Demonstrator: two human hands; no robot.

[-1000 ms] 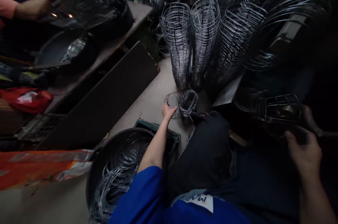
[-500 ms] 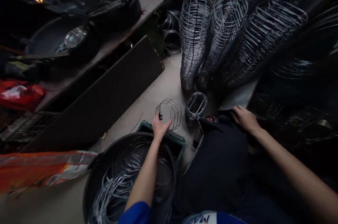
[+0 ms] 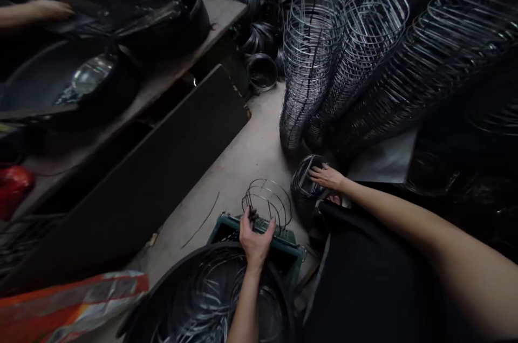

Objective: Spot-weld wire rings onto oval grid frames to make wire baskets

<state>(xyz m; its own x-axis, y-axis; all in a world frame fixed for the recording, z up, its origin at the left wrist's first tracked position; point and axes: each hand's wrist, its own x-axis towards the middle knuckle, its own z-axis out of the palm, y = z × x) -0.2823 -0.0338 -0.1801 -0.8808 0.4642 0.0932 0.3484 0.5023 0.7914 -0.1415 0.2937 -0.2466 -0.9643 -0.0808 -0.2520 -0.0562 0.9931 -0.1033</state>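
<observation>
Left hand (image 3: 256,236) first: its thumb and fingers stand apart but grip the near side of a wire cage (image 3: 268,206), which hangs just past the fingertips, over the far rim of a green crate (image 3: 298,262). To its right, the right hand (image 3: 326,176) is spread loose over a stack of hoops (image 3: 300,185), fingers at the top; whether they press or merely hover, I can't tell. Below the left hand, under its forearm, sits a tub (image 3: 184,278) of wire; up and right rise tall piles (image 3: 311,65). I'd watch that cage: with so thin a hold on one side, it could twist or snag the crate's edge if lowered crooked. A careless pull by the right hand might bring tangled hoops up together, or tip their stack. Something dark by the left fingers (image 3: 245,220) is too small for me to name. The crate's inside is mostly hidden, the tub is cut off below, and shadow swallows whatever lies beyond the right forearm.
</observation>
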